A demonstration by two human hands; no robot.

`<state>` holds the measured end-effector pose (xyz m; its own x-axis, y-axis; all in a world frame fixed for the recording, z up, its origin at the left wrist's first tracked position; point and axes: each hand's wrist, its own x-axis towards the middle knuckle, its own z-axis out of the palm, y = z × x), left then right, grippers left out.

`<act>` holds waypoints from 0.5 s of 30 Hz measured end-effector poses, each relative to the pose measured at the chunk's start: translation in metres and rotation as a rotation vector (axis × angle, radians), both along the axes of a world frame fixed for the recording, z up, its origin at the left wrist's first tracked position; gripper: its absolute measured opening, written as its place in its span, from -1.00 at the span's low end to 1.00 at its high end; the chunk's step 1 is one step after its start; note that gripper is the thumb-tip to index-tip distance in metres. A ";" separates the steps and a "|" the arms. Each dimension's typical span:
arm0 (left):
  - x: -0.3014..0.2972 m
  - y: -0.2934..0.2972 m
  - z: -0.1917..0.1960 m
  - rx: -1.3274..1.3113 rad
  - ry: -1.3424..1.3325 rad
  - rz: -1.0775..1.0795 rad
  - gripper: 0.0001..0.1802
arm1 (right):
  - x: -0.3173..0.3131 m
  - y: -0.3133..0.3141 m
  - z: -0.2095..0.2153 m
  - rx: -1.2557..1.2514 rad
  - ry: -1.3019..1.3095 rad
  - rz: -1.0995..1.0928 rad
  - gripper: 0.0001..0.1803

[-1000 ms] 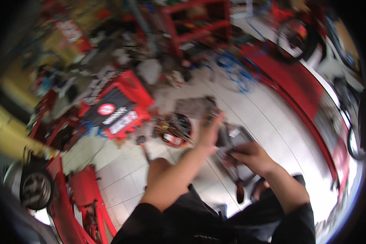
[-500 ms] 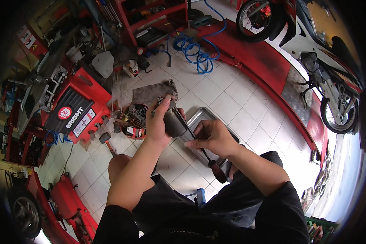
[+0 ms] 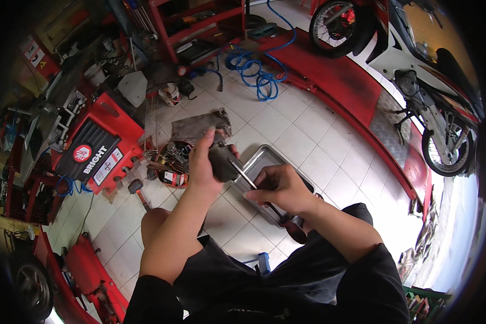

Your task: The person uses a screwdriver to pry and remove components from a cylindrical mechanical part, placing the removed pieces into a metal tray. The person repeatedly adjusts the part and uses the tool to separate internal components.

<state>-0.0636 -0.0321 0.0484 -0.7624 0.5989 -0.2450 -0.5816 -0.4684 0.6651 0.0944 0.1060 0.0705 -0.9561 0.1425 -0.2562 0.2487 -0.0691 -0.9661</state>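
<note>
My left hand [image 3: 201, 170] is wrapped round a dark grey, blocky metal part [image 3: 222, 162], thumb on top and fingertips showing at its far side. A screwdriver with a dark red handle [image 3: 295, 231] slants down to the right from that part. Its shaft is pinched between the thumb and fingers of my right hand [image 3: 282, 189], well above the handle. The shaft's upper end meets the part's right side; whether the tip sits in anything I cannot tell. Below both hands, a metal tray [image 3: 262, 153] lies on the tiled floor, partly covered by my right hand.
A grey rag [image 3: 191, 125] lies beyond my left hand, beside a round container of tools [image 3: 170, 164]. A hammer [image 3: 139, 191] is left of my knee. Further off are a red machine [image 3: 105, 140], a coiled blue hose [image 3: 259, 75], a red lift platform [image 3: 329, 70] and a motorcycle [image 3: 416, 92].
The metal part has turned in my left hand and shows a different side. My right hand still pinches the shaft, while the screwdriver's handle has swung slightly right.
</note>
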 end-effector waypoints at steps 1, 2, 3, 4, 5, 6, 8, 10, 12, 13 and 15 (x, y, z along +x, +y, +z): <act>-0.001 -0.002 0.003 0.018 -0.006 -0.010 -0.63 | 0.001 0.000 -0.004 0.002 0.004 0.003 -0.71; 0.002 0.002 0.005 -0.003 0.013 0.005 -0.62 | 0.003 0.002 -0.001 0.014 0.008 -0.037 -0.73; 0.002 0.001 0.009 -0.035 0.039 0.028 -0.62 | 0.002 0.001 0.001 0.015 0.020 -0.069 -0.73; 0.002 0.001 0.011 -0.067 0.066 0.051 -0.62 | 0.001 0.001 0.002 0.015 0.032 -0.101 -0.74; -0.001 0.002 0.003 -0.064 0.098 0.054 -0.61 | 0.000 0.004 0.001 0.085 0.011 -0.107 -0.71; 0.002 0.003 0.003 -0.082 0.126 0.046 -0.61 | 0.000 0.004 0.000 0.135 0.068 -0.146 -0.70; 0.010 0.004 0.005 -0.119 0.182 0.026 -0.62 | -0.002 0.000 -0.001 0.237 0.182 -0.226 -0.68; 0.018 0.006 0.007 -0.131 0.244 0.022 -0.64 | -0.003 -0.004 0.010 0.418 0.197 -0.242 -0.66; 0.022 0.009 0.006 -0.125 0.336 0.007 -0.68 | -0.004 -0.008 0.013 0.450 0.189 -0.261 -0.65; 0.023 0.010 0.005 -0.114 0.397 -0.004 -0.70 | -0.005 -0.008 0.012 0.412 0.214 -0.285 -0.66; 0.022 0.011 0.003 -0.157 0.527 0.002 -0.75 | -0.006 -0.010 0.012 0.407 0.238 -0.290 -0.66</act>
<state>-0.0413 -0.0211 0.0514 -0.8074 0.5840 0.0840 -0.1503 -0.3412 0.9279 0.0887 0.0956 0.0825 -0.8878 0.4506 0.0933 0.0461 0.2888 -0.9563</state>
